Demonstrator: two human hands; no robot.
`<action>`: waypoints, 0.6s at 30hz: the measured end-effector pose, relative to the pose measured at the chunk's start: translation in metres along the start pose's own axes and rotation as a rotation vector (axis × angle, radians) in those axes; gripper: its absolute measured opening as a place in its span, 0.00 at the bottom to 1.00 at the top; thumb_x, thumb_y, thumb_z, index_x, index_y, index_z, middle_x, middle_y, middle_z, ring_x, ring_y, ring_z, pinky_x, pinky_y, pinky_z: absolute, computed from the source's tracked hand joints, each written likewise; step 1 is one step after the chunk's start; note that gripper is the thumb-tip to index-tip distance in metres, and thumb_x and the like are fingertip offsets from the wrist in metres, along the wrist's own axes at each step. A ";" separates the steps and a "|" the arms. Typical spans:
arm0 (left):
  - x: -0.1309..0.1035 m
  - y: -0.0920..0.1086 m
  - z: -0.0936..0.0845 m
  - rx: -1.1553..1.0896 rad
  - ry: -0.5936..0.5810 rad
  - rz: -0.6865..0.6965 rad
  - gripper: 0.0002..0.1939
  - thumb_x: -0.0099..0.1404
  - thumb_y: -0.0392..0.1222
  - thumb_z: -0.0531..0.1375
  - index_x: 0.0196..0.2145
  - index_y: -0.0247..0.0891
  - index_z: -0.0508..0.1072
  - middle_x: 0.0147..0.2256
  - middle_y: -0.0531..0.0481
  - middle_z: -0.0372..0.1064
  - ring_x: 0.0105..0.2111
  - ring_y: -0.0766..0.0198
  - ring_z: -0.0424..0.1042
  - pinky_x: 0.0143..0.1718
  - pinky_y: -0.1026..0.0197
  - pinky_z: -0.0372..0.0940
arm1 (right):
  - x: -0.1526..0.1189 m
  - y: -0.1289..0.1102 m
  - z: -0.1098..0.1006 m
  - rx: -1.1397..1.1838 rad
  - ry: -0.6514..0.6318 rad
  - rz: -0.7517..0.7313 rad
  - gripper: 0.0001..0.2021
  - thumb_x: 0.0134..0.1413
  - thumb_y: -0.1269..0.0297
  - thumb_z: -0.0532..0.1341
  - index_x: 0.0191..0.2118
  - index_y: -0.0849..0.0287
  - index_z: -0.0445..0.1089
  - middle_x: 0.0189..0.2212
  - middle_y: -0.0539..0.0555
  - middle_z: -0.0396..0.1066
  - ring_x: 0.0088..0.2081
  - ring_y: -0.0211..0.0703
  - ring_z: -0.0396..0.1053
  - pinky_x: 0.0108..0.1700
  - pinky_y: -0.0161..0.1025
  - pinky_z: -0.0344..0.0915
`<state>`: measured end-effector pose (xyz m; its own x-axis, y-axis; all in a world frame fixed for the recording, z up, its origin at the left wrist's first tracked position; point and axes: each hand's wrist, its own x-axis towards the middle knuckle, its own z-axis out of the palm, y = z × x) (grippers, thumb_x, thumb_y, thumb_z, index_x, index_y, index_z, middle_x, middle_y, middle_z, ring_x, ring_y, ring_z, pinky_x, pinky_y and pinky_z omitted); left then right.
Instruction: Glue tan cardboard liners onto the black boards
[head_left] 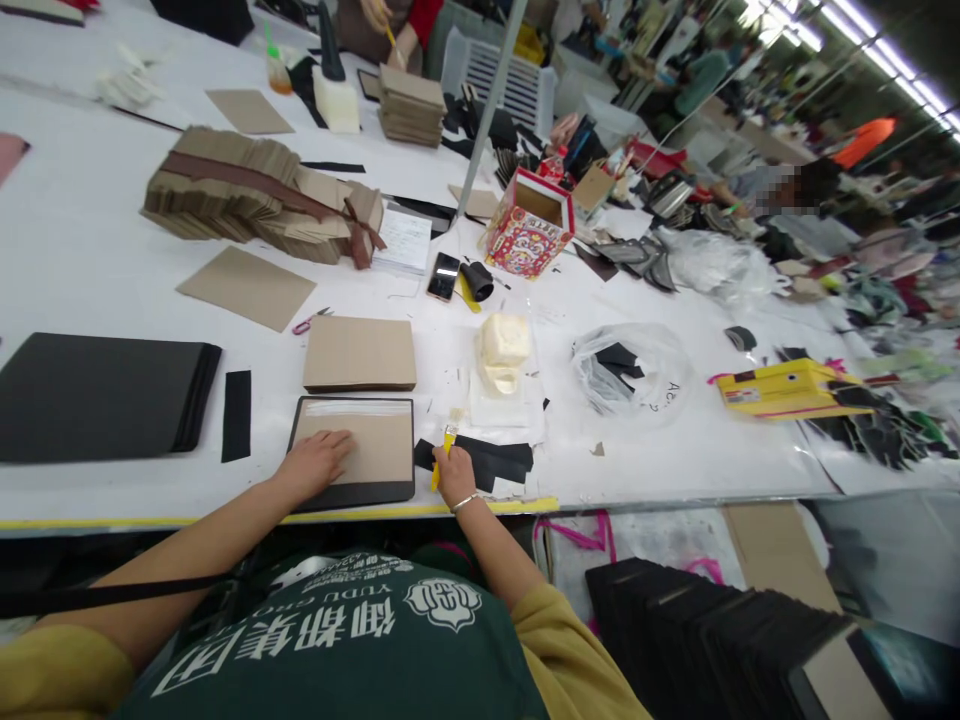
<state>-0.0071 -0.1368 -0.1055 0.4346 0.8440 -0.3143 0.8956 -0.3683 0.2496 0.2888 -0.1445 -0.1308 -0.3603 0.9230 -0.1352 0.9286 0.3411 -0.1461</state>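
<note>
My left hand [319,463] lies flat, fingers stretched out, on a tan cardboard sheet [379,450]. That sheet rests on a black panel [382,492], whose dark border shows around it, and a wet-looking whitish band runs along its far edge. In my right hand [455,475] is a yellow-handled paintbrush [449,438], bristles pointing away from me. Black strips [502,462] lie beside and partly under that hand. Just beyond the panel sits a stack of tan boards [360,353]. A glue-like, cream-coloured container [504,345] stands past the brush on a white pad.
Black panels [97,395] are stacked at left, beside a single black strip [238,415]. Farther back are a tied cardboard bundle [247,190], scissors [311,320], a phone [443,276] and a red patterned box [529,225]. A plastic bag [660,370] and yellow box [795,388] lie right.
</note>
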 end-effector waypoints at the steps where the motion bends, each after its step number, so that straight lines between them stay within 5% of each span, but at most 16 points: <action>1: 0.000 0.001 0.000 0.004 -0.005 -0.009 0.21 0.57 0.38 0.55 0.50 0.42 0.65 0.56 0.46 0.57 0.51 0.53 0.58 0.50 0.53 0.55 | 0.002 0.000 0.006 -0.009 -0.001 0.013 0.12 0.56 0.71 0.51 0.43 0.60 0.66 0.32 0.58 0.65 0.38 0.45 0.61 0.44 0.41 0.55; 5: 0.000 0.004 -0.005 0.014 -0.023 -0.028 0.22 0.57 0.37 0.56 0.50 0.42 0.65 0.56 0.46 0.57 0.52 0.53 0.58 0.49 0.53 0.56 | 0.006 0.006 0.005 0.005 0.007 0.029 0.12 0.56 0.73 0.49 0.42 0.59 0.67 0.28 0.56 0.63 0.35 0.43 0.59 0.44 0.40 0.53; 10: 0.006 0.017 -0.021 -0.031 -0.039 -0.059 0.21 0.55 0.37 0.57 0.48 0.38 0.66 0.54 0.41 0.58 0.51 0.51 0.59 0.48 0.51 0.57 | 0.002 0.016 -0.028 0.066 0.108 0.020 0.11 0.56 0.72 0.50 0.41 0.59 0.67 0.28 0.55 0.63 0.36 0.43 0.58 0.45 0.39 0.53; 15: 0.025 0.055 -0.045 -0.500 0.134 -0.059 0.29 0.55 0.52 0.57 0.52 0.36 0.63 0.49 0.41 0.64 0.41 0.59 0.68 0.45 0.58 0.61 | 0.005 0.003 -0.062 0.124 0.215 -0.075 0.10 0.56 0.70 0.50 0.39 0.60 0.67 0.30 0.55 0.64 0.37 0.43 0.59 0.48 0.40 0.53; 18: 0.038 0.073 -0.055 -0.755 0.107 -0.152 0.24 0.52 0.55 0.57 0.41 0.35 0.70 0.38 0.45 0.71 0.30 0.63 0.69 0.33 0.62 0.64 | 0.012 -0.010 -0.070 0.151 0.208 -0.170 0.11 0.55 0.72 0.50 0.41 0.59 0.66 0.30 0.54 0.64 0.36 0.42 0.60 0.51 0.42 0.51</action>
<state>0.0697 -0.1098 -0.0486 0.2667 0.9111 -0.3143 0.6203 0.0873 0.7795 0.2810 -0.1240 -0.0624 -0.4688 0.8770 0.1051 0.8273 0.4777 -0.2956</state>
